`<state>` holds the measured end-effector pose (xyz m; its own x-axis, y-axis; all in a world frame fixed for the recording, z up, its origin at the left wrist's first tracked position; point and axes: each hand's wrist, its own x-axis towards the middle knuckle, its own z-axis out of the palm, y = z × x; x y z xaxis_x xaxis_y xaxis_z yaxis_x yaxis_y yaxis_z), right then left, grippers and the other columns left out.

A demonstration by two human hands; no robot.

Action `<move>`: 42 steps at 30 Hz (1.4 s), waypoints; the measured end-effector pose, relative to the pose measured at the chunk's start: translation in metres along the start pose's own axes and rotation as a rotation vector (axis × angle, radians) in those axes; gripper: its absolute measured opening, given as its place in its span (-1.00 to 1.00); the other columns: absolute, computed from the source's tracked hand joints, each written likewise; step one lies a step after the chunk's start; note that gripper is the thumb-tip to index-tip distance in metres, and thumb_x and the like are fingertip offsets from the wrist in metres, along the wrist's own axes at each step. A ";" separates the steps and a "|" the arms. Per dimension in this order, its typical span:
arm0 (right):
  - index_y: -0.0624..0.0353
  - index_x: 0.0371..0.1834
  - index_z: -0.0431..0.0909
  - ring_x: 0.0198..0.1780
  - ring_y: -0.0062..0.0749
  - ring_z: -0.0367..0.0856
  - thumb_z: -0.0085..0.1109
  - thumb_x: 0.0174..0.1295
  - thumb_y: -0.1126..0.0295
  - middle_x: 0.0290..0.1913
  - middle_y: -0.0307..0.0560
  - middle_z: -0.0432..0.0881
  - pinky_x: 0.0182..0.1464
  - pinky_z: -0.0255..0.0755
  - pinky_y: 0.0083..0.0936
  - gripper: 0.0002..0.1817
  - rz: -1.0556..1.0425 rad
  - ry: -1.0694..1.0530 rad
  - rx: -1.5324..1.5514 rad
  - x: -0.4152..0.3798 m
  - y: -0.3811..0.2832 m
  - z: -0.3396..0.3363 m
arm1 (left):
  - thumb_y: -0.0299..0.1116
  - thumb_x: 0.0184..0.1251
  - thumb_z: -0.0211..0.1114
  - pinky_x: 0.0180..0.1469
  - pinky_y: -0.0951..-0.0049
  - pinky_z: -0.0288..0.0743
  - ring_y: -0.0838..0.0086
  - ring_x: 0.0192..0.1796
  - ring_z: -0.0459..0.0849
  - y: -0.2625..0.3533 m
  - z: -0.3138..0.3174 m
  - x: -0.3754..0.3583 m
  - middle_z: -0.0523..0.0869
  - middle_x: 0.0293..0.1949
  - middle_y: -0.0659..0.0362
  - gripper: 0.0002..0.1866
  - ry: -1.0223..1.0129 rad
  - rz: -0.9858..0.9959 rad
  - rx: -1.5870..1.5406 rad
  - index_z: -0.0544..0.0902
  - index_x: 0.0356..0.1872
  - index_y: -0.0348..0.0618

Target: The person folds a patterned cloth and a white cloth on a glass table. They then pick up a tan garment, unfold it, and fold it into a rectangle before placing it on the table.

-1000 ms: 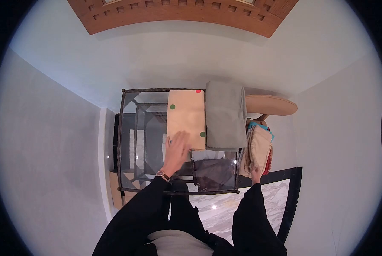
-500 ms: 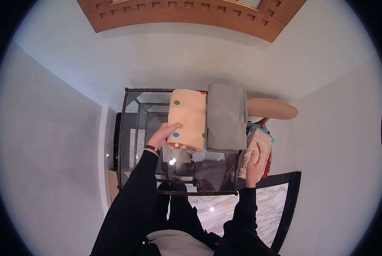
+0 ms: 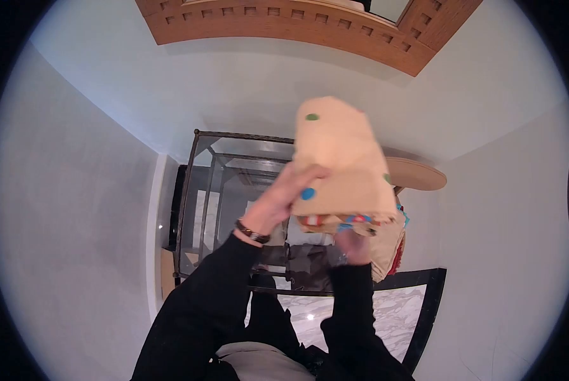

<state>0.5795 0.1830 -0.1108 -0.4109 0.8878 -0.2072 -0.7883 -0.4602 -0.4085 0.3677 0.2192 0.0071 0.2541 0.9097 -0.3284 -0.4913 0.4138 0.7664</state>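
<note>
Head view shows us a folded beige fabric bundle with coloured dots (image 3: 343,149), held above the glass worktop with dark metal frame (image 3: 243,143). Our left hand (image 3: 283,198) closes its grip on the bundle's left edge, thumb on top. Our right hand (image 3: 353,247) is below the near edge; fingers hidden, we cannot tell its grip.

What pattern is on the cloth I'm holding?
Green and blue dots on the peach cloth, seen in the head view.
</note>
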 end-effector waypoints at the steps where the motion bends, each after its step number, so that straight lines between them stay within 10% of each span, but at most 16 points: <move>1: 0.19 0.37 0.25 0.20 -0.15 0.52 -0.12 0.32 -0.29 0.28 0.07 0.45 0.26 0.40 -0.21 -0.19 -0.050 -0.024 0.011 0.012 -0.029 -0.008 | -0.31 0.21 0.36 -0.13 0.46 0.60 0.52 -0.14 0.68 -0.001 0.016 0.002 0.70 -0.14 0.13 -0.60 -0.019 -0.008 0.047 0.56 0.02 -0.30; 4: 0.18 0.34 0.31 0.21 -0.23 0.53 0.13 0.29 -0.12 0.26 0.00 0.49 0.19 0.49 -0.26 -0.28 -0.149 -0.014 -0.137 0.016 -0.088 0.046 | -0.31 0.20 0.37 -0.03 0.44 0.56 0.48 -0.07 0.66 -0.057 0.023 0.030 0.67 -0.10 0.12 -0.55 -0.048 0.050 0.085 0.52 0.07 -0.33; 10: 0.22 0.30 0.38 0.15 -0.42 0.57 0.26 0.27 0.10 0.22 -0.08 0.54 0.11 0.50 -0.41 -0.38 0.073 0.450 -0.486 0.036 -0.065 -0.051 | -0.25 0.32 0.29 0.10 0.45 0.46 0.48 0.09 0.54 -0.205 -0.025 0.066 0.53 0.09 0.06 -0.41 0.189 0.147 0.244 0.26 0.25 -0.31; 19: 0.29 0.29 0.35 0.15 -0.42 0.53 0.26 0.26 0.09 0.18 -0.08 0.53 0.14 0.40 -0.52 -0.34 -0.148 0.390 -0.783 0.063 -0.080 -0.010 | -0.25 0.34 0.23 0.17 0.13 0.39 -0.05 0.15 0.49 -0.167 -0.010 0.070 0.39 0.12 -0.27 -0.40 0.351 0.459 0.735 0.18 0.25 -0.35; 23: 0.36 0.28 0.35 0.17 -0.30 0.50 0.24 0.27 0.02 0.20 0.02 0.52 0.20 0.35 -0.44 -0.30 -0.172 0.408 -1.116 0.086 -0.075 -0.069 | -0.11 0.33 0.23 0.19 0.08 0.33 -0.17 0.12 0.42 -0.166 -0.021 0.072 0.32 0.08 -0.32 -0.32 0.310 0.177 0.917 0.18 0.25 -0.38; 27: 0.40 0.25 0.37 0.19 -0.20 0.50 0.17 0.31 -0.01 0.17 0.17 0.54 0.21 0.34 -0.37 -0.31 -0.241 0.743 -2.074 0.065 -0.063 -0.051 | 0.14 0.21 0.27 0.21 0.08 0.31 -0.16 0.14 0.40 -0.169 -0.024 0.063 0.35 0.06 -0.32 -0.14 0.441 0.113 1.108 0.22 0.19 -0.52; 34: 0.48 0.25 0.35 0.19 -0.16 0.50 0.09 0.35 -0.07 0.15 0.19 0.55 0.24 0.32 -0.38 -0.26 -0.294 0.655 -1.367 0.061 -0.036 -0.092 | 0.35 -0.05 0.37 0.21 0.18 0.38 -0.09 0.17 0.46 -0.208 -0.063 0.093 0.40 0.09 -0.36 0.08 0.270 -0.113 0.636 0.37 0.06 -0.70; 42: 0.41 0.31 0.33 0.18 -0.39 0.49 0.11 0.35 -0.03 0.20 0.02 0.52 0.21 0.33 -0.51 -0.28 0.104 0.528 -0.989 0.027 -0.041 -0.073 | 0.22 -0.08 0.42 -0.27 0.32 0.54 0.26 -0.37 0.72 -0.195 -0.071 0.065 0.71 -0.46 -0.02 -0.30 0.156 -0.193 0.523 0.67 -0.45 -0.44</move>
<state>0.6343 0.2260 -0.1640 -0.0235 0.8441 -0.5357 0.0442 -0.5345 -0.8440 0.4204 0.2004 -0.2030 0.1534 0.8298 -0.5365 0.0394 0.5374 0.8424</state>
